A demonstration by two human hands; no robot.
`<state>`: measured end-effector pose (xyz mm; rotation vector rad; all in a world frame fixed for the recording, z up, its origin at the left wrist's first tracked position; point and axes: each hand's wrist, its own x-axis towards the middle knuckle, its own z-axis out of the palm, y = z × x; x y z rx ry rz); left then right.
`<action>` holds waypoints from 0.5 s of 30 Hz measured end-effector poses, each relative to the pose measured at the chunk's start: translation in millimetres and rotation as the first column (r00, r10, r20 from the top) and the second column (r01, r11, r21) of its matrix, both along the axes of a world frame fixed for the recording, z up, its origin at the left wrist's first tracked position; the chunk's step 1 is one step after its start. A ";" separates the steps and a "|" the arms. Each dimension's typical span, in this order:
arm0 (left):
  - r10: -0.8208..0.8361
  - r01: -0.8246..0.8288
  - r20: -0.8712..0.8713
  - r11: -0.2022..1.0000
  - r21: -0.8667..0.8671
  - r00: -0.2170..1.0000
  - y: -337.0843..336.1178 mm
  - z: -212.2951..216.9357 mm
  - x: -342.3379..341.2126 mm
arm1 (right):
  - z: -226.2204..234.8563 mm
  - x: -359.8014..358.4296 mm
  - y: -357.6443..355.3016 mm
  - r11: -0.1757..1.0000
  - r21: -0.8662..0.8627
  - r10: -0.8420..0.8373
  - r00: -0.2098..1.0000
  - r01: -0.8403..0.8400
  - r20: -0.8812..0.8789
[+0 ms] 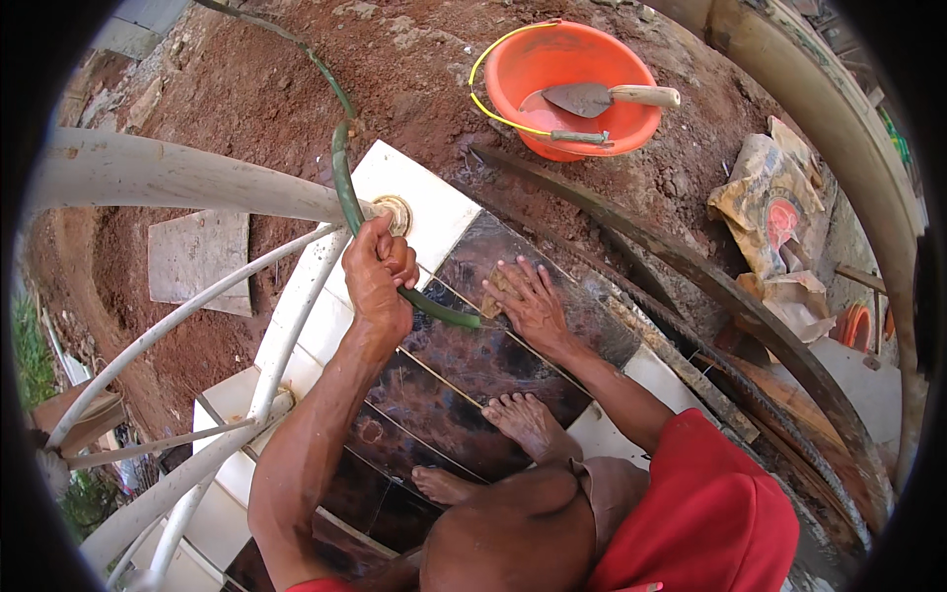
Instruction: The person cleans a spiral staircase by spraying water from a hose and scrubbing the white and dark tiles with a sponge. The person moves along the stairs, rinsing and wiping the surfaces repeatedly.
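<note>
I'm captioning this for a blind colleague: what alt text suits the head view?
A person's left hand grips a green hose above dark tiles, while the right hand lies spread over a small tan pad on them. Pale bars cross the left side; beyond the tiles, an orange bucket holding a trowel sits on reddish soil.

My left hand point(380, 271) curled tight, left forearm point(326, 429) stretched ahead. My right hand point(536, 308) palm down, fingers point(541, 281) spread, right forearm point(617, 390) slanting inward. Knee point(508, 533) bent, feet point(531, 422) bare.
</note>
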<state>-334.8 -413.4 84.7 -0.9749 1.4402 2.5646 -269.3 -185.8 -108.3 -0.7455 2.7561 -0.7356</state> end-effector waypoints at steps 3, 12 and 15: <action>-0.016 0.015 -0.059 1.000 -0.008 0.998 -5.7 27.6 -27.9 | 1.1 -26.9 -6.8 0.953 -0.180 -0.251 0.968 0.242 -0.027; -0.113 0.113 -0.175 0.994 -0.011 0.978 -11.6 39.2 -84.2 | 8.7 5.3 7.8 0.981 0.003 -0.193 0.980 0.193 -0.042; -0.132 0.135 -0.211 0.991 0.001 0.968 -12.0 42.7 -105.3 | -19.3 -62.8 -55.8 0.886 -0.369 -0.181 0.942 0.281 0.282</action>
